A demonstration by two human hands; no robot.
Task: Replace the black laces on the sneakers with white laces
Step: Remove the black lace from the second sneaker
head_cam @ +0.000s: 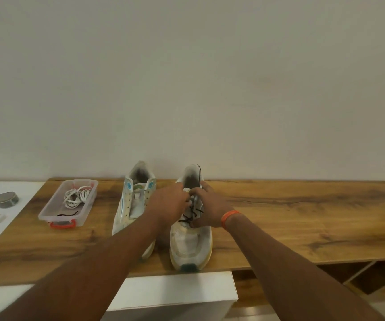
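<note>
Black lace (190, 216) half out of the right sneaker (190, 235) — left hand (171, 203) pinches it, right hand (208, 210) clasps the upper (to steady it); white laces (76, 196) wait in the tub (47, 214) on the desk (302, 216).

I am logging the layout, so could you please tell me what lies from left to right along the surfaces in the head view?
Round tin → clear plastic box holding white laces → left sneaker → right sneaker, still with its black lace, worked by both hands.
</note>
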